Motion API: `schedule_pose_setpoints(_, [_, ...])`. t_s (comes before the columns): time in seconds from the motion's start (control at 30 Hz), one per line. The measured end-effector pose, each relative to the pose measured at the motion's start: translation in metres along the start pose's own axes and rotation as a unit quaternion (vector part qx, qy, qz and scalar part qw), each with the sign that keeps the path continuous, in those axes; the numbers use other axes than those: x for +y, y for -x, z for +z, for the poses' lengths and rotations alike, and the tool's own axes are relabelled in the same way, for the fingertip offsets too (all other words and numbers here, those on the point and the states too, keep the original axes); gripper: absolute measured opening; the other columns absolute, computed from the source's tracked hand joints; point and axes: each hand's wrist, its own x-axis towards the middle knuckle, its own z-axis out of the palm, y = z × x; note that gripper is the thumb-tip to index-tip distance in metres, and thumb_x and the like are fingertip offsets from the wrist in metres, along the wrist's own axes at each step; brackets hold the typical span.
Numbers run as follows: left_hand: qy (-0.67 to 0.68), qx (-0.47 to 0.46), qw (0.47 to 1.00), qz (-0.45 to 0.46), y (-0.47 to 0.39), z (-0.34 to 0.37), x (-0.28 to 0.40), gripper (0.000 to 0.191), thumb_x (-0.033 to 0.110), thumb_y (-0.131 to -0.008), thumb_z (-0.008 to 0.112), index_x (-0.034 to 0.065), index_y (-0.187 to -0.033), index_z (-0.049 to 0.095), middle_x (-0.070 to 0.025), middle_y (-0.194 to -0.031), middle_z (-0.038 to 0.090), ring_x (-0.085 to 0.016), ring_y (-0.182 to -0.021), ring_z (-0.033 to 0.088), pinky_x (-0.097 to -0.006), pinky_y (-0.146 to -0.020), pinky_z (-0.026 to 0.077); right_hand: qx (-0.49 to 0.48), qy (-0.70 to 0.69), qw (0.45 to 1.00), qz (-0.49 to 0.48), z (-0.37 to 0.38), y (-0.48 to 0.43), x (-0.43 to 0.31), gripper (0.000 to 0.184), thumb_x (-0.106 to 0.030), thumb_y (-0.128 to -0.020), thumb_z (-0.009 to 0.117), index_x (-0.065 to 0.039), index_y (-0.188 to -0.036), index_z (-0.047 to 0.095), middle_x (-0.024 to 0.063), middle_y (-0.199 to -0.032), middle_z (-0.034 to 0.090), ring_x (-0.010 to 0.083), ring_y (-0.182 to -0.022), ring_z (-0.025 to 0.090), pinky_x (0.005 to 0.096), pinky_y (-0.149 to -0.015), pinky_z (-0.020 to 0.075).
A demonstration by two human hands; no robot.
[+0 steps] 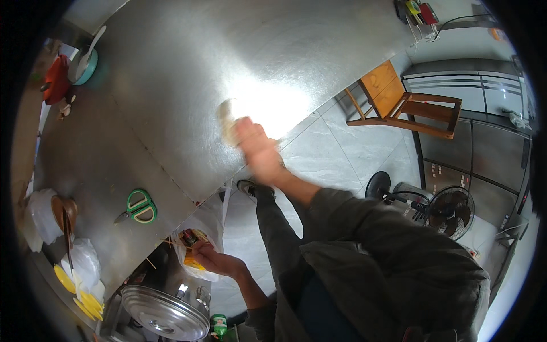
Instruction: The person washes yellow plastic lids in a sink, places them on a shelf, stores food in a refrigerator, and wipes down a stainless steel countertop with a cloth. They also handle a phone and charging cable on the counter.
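Note:
My right hand (pixel 258 149) presses on a pale cloth (pixel 228 122) on the stainless steel worktop (pixel 171 85), close to its front edge; hand and cloth are motion-blurred. Lower down, my left hand (pixel 218 261) is beyond the worktop's edge, its fingers closed around thin wooden sticks (pixel 177 244). Behind those fingers hangs an open white plastic bag (pixel 209 220) with yellow and dark wrappers inside. Green-handled scissors (pixel 141 207) lie on the worktop, left of both hands.
A large lidded steel pot (pixel 164 314) stands below my left hand, beside a green bottle (pixel 219 325). At the far left are a turquoise bowl (pixel 87 70), plastic bags (pixel 83 263) and yellow utensils (pixel 89 303). Right: a wooden chair (pixel 384 92) and a fan (pixel 448 212).

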Motion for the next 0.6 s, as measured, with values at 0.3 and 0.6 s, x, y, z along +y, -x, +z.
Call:
schedule_pose_setpoints(0.3, [0.119,0.005,0.993,0.024,-0.011,-0.023,0.007,0.018,0.016,-0.107,0.041,0.0034,-0.108,0.053,-0.0026,-0.1,0.047,-0.014,-0.096,0.048,-0.0291,-0.092,0.044,-0.006,-0.216,0.976,0.025,0.068,-0.003,-0.134,0.037,-0.007,-0.095,0.059,-0.002,-0.132,0.058,0.0149,-0.14,0.057,0.0273,-0.129,0.056,0.0398,-0.108,0.0448])
schedule_pose_setpoints(0.6, [0.113,-0.015,0.993,-0.037,0.001,-0.039,-0.019,0.021,0.018,-0.107,0.043,0.0045,-0.117,0.056,-0.0036,-0.112,0.055,-0.015,-0.1,0.052,-0.0307,-0.093,0.043,0.117,-0.334,0.857,0.374,-0.17,-0.114,0.115,0.05,-0.038,-0.107,0.041,-0.001,-0.14,0.052,0.0174,-0.129,0.06,0.0251,-0.118,0.061,0.0411,-0.099,0.0516])
